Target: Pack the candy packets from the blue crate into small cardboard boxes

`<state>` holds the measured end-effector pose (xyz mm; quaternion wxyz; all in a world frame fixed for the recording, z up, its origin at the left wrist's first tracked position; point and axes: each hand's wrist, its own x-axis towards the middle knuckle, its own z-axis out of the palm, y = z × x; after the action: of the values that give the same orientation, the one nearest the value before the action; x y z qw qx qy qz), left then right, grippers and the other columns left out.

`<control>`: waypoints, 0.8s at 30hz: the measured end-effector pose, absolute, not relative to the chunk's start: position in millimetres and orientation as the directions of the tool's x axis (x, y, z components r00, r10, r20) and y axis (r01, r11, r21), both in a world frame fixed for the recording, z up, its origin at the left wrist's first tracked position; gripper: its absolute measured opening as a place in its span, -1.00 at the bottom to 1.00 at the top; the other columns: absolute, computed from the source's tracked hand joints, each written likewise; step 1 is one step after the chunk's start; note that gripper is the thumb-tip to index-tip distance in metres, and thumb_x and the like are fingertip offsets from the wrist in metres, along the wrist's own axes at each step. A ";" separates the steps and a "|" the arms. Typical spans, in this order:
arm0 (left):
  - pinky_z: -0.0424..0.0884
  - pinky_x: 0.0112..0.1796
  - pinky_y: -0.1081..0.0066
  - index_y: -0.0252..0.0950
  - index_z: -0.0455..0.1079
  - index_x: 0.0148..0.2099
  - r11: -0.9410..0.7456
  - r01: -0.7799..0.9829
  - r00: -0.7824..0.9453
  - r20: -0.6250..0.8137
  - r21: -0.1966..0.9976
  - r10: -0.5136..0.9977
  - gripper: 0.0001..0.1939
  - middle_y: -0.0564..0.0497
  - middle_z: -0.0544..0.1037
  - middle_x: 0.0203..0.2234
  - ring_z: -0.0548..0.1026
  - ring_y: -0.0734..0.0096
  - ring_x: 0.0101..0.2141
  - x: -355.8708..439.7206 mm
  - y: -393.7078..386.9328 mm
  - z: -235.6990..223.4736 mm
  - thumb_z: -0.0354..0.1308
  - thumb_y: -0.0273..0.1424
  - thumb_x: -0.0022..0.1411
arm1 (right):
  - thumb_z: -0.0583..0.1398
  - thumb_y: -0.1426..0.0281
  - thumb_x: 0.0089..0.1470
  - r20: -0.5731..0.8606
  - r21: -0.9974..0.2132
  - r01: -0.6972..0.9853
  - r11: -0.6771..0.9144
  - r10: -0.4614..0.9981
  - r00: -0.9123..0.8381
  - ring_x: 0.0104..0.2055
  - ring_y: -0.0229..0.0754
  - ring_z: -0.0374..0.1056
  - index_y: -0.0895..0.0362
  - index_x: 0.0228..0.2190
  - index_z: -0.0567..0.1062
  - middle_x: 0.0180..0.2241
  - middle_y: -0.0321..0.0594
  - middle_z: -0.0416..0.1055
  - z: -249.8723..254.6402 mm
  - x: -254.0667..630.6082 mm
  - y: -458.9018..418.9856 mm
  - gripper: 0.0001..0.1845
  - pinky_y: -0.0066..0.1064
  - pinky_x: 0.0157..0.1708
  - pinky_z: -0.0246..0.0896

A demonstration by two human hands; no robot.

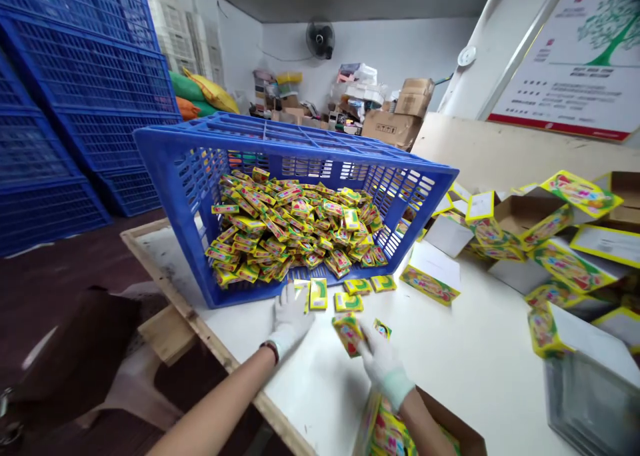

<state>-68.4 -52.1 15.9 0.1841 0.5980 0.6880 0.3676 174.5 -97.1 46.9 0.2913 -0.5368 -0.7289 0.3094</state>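
My left hand (291,315), in a white glove, lies with fingers stretched over a small yellow-and-green box (301,287) at the front edge of the blue crate (187,243). A similar upright-lying box (318,294) is right beside those fingers. In my right hand (384,366), also gloved, is a small printed box (347,334), held above the table; another small box (383,328) shows just beyond the fingers. Several more boxes (349,301) lie on the table between the hands and the crate. The crate rests on its side, its opening toward me, with a large heap of small boxes (300,223) inside.
Below my right forearm stands an open carton (450,416) with small boxes in it. Larger printed cartons (565,263) pile up at the right, above a clear plastic container (590,403). The table's wooden edge (215,356) runs along the left. Stacked blue crates (105,96) stand behind.
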 end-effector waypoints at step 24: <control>0.41 -0.13 0.37 -0.31 0.48 -0.13 0.008 0.658 -0.091 0.069 0.753 0.993 -0.52 -0.09 0.59 -0.18 0.51 0.26 -0.20 -99.5 -44.3 10.1 -0.25 -0.24 0.33 | 0.12 0.46 0.09 0.205 -0.541 0.653 0.530 0.836 -0.509 0.26 0.04 0.14 0.10 -0.17 0.39 0.22 0.02 0.19 36.0 148.2 -102.3 -0.79 -0.16 0.18 0.09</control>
<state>-99.5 -44.3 10.1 0.2561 0.6236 0.6622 0.3271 148.2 -102.3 36.0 0.2269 -0.4406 -0.8447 0.2020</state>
